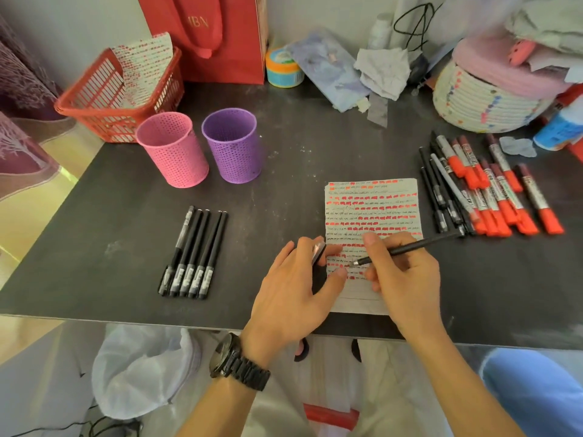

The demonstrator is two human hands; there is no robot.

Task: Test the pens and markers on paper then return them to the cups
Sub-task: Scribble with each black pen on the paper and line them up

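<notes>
Bare table (277, 197) lies between cups (202, 146) and paper (373, 209).

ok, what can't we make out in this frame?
Head view:
pen cap in the left hand: mostly hidden by its fingers.
lower part of the test paper: covered by both hands.
tip of the black pen in the right hand: too small to tell whether it touches.
labels on the red markers: too small to read.
</notes>
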